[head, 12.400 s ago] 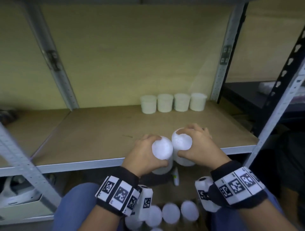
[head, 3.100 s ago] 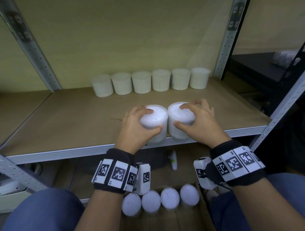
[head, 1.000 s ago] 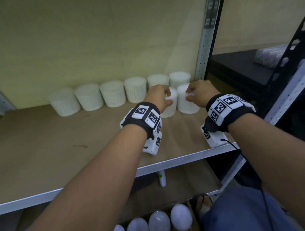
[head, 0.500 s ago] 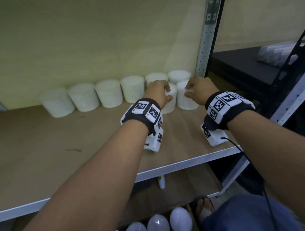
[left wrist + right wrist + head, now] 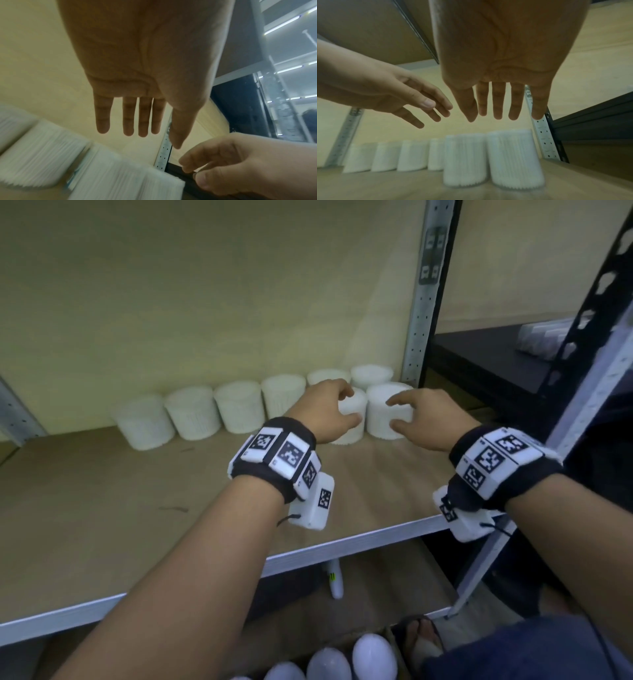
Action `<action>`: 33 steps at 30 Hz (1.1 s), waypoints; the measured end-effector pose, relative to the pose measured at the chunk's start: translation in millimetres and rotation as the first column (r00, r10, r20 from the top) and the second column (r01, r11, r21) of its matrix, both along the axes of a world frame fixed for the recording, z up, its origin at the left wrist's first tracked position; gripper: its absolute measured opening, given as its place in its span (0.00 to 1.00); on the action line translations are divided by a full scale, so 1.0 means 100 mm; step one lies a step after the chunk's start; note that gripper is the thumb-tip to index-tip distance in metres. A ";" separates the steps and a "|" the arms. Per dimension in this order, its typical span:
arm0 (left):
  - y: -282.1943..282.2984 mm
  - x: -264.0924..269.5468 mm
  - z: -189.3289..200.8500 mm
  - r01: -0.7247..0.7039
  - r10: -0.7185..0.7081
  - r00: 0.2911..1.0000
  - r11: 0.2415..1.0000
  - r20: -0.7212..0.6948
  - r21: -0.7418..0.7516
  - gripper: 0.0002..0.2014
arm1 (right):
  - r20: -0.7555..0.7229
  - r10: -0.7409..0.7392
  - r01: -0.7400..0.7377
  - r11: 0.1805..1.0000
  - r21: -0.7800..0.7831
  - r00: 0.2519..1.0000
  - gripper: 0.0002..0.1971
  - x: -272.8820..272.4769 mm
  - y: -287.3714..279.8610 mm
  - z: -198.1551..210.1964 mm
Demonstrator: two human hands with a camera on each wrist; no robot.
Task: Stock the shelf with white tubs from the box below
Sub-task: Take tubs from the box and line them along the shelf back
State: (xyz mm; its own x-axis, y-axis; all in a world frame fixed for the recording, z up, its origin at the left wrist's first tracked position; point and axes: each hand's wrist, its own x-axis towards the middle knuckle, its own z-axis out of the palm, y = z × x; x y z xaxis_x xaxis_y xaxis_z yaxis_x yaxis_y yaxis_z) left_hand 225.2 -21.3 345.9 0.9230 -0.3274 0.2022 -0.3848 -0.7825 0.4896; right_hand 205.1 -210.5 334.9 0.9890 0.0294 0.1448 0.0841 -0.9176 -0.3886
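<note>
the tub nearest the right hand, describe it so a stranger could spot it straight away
Find the grey metal upright at the right end of the wooden shelf. Six white tubs line the back wall; two more stand in front. It is the front tub nearer the upright, below the right hand.

My shelf (image 5: 102,525): brown board. Six white tubs (image 5: 236,407) lined along the far wall; two more tubs (image 5: 387,414) just nearer, far right.
</note>
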 end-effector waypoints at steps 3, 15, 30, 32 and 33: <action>0.03 -0.32 0.02 0.015 -0.015 1.000 0.999 -0.004 0.032 0.25 | 0.012 0.015 -0.015 1.000 -0.001 1.000 0.21 -0.33 0.06 0.01; 0.26 -1.51 -0.38 0.108 -0.102 0.986 0.993 -0.129 0.042 0.21 | -0.142 0.059 -0.062 0.998 -0.018 0.988 0.14 -1.50 0.31 -0.43; 0.39 -1.87 -2.39 0.081 0.048 0.798 0.979 -0.601 0.186 0.23 | -0.648 0.037 -0.132 0.986 -0.099 0.761 0.16 -1.74 0.43 -2.03; 0.42 -1.90 -2.67 0.053 0.092 0.762 0.978 -0.641 0.204 0.23 | -0.679 0.019 -0.149 0.980 -0.133 0.733 0.19 -1.69 0.41 -2.31; 0.43 -1.91 -2.78 0.044 0.109 0.746 0.976 -0.657 0.213 0.24 | -0.689 0.015 -0.175 0.971 -0.162 0.725 0.22 -1.66 0.40 -2.46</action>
State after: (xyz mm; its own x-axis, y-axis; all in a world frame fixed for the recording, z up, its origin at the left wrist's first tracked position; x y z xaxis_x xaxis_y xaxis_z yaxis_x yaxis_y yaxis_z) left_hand 34.2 21.2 68.0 0.8084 -0.2567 -0.5297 0.0036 -0.8977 0.4406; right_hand 38.9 -170.8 89.1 0.8083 0.0781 -0.5836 -0.0378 -0.9822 -0.1839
